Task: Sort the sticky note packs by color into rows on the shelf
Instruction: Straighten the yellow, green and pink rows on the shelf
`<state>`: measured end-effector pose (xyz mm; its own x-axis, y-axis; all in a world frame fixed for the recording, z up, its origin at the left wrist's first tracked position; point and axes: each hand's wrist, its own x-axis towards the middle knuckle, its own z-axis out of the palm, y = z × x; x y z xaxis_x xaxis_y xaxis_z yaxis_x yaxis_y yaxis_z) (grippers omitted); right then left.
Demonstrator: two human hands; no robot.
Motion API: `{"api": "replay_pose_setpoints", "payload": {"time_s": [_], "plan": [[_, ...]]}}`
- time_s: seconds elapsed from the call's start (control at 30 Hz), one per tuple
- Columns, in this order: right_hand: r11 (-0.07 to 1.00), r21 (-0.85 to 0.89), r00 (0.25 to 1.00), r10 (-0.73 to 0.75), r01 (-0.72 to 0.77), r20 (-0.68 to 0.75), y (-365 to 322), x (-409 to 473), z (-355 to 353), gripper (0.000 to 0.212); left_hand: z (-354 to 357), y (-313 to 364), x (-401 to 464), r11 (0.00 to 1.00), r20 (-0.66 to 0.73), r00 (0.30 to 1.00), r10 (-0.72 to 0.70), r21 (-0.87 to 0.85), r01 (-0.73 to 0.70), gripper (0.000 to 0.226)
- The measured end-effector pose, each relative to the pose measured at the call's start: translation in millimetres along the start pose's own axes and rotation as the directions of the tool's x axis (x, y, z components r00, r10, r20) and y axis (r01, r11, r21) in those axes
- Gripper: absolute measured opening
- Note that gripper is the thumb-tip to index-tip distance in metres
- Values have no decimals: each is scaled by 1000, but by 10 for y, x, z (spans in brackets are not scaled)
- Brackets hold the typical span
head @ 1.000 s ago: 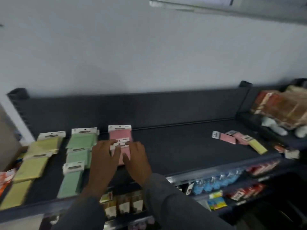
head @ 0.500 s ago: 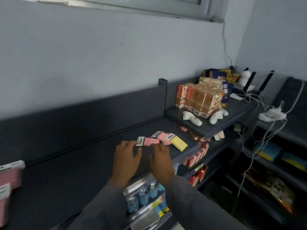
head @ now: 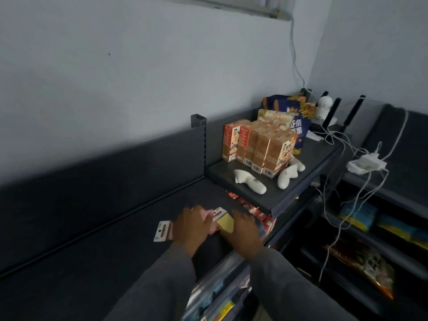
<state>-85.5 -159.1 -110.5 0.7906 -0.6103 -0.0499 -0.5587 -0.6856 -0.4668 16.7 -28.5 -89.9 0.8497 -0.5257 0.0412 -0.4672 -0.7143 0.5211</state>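
1. A yellow sticky note pack (head: 225, 224) lies flat near the front right end of a dark grey shelf (head: 92, 262), its white hang tab (head: 218, 213) pointing toward the back wall.
2. Just left of it lie pink sticky note packs (head: 209, 215), largely covered by a hand; one of them shows only its white header card (head: 162, 230), sticking out to the left.
3. The left hand (head: 191, 228) lies over the pink packs, palm down, fingers spread forward. Motion blur hides whether the fingers grip a pack or merely rest on it.
4. The right hand (head: 243, 232) is just right of the yellow pack, palm down, fingers extended and blurred. I cannot tell whether it touches or holds the pack.
5. Both arms wear grey sleeves (head: 162, 286) that enter from the bottom of the view.
6. To the right, a higher shelf section (head: 266, 198) holds a block of orange cartons (head: 257, 147), with snack bags (head: 294, 119) behind them and white objects (head: 250, 181) lying in front.
7. Farther right, white cables (head: 333, 193) run down from a white power strip (head: 366, 163).
8. Lower shelves at the bottom hold colourful packaged goods (head: 213, 295), too blurred to identify.
9. A pale wall (head: 115, 77) rises behind the shelving.
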Motion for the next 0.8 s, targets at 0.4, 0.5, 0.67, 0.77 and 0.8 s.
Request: {"api": "replay_pose_setpoints", "payload": {"time_s": [0.4,0.5,0.67,0.77,0.8], "plan": [[870,466,979,84,-164,188,148,460,-220,49,340,127,493,973,35,999,22,-229,-13,38],[718,637,944,84,-280,320,84,476,-351,32,235,109,492,941,-76,996,-48,-339,19,40],[416,878,963,-23,-235,268,-166,490,-430,66,-142,-58,359,889,-190,972,-142,-456,41,40],[211,953,964,-107,-216,242,-499,415,-366,45,-390,-297,169,824,-262,936,-234,-564,48,44],[161,962,962,-128,-219,240,-639,365,-332,32,-495,-407,79,808,-286,922,-260,-587,46,46]]}}
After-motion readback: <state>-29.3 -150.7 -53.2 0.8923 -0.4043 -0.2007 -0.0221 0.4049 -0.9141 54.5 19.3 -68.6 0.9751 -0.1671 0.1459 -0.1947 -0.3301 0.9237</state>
